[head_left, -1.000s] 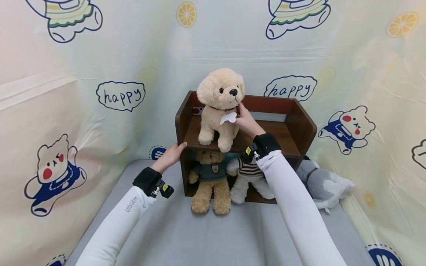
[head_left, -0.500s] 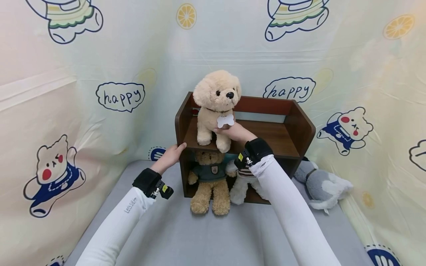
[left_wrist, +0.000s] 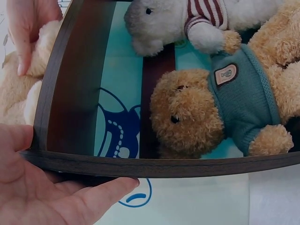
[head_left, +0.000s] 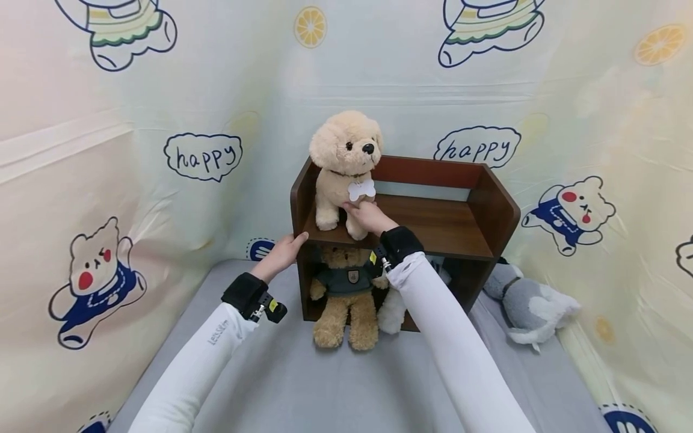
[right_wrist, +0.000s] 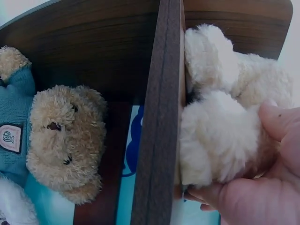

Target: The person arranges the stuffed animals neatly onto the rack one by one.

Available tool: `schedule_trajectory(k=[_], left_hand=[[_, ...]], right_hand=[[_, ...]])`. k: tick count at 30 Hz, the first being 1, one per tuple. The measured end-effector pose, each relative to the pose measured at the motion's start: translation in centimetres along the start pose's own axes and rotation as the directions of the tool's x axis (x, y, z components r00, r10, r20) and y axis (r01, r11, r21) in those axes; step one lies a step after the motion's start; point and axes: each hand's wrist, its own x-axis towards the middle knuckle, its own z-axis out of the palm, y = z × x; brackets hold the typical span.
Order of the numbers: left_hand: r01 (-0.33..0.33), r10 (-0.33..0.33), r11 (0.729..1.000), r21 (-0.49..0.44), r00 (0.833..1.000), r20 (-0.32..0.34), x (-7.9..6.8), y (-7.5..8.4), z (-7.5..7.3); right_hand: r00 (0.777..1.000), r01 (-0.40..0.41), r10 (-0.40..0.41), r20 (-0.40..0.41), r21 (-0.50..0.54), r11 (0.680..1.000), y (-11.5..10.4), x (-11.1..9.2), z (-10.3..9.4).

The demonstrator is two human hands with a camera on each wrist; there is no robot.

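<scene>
A cream plush dog [head_left: 346, 144] with a white bone-shaped tag stands on the upper left board of a brown wooden shelf [head_left: 433, 231]. My right hand [head_left: 370, 218] grips it low at the chest and foreleg; in the right wrist view the thumb lies on the fur, with the other fingers partly hidden. With my left hand [head_left: 278, 255] I hold the shelf's left side panel, thumb by the front edge and fingers along the outer face. Below sits a brown teddy bear [head_left: 346, 300] in a green sweater. Beside it is a white-and-grey plush toy [left_wrist: 208, 23] in a striped top.
A grey-and-white plush toy [head_left: 533, 307] lies to the right of the shelf on the grey cloth [head_left: 325, 391]. Printed curtains [head_left: 238, 72] hang behind and at both sides. My right forearm covers part of the lower compartment.
My right hand has gone from the dog's side by the neck down to its chest and foreleg. The dog has shifted slightly left and back on the board. The left hand stays on the panel.
</scene>
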Motion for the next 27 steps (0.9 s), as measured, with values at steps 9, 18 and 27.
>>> schedule_trajectory(k=[9,18,27], left_hand=[[0.006,-0.006,1.000,-0.003,1.000,-0.009,0.1,0.0,0.1],[0.003,-0.003,1.000,0.016,1.000,-0.024,0.0,-0.1,0.0],[0.000,0.001,0.999,0.039,1.000,-0.013,-0.1,0.0,0.2]], right_hand=[[1.000,0.017,-0.017,-0.011,0.020,1.000,-3.1,-3.9,-0.5],[0.995,-0.104,0.104,0.004,0.144,0.984,-11.7,-12.9,-2.1],[0.999,-0.036,0.035,0.022,0.053,0.998,-11.2,-15.1,-1.6]])
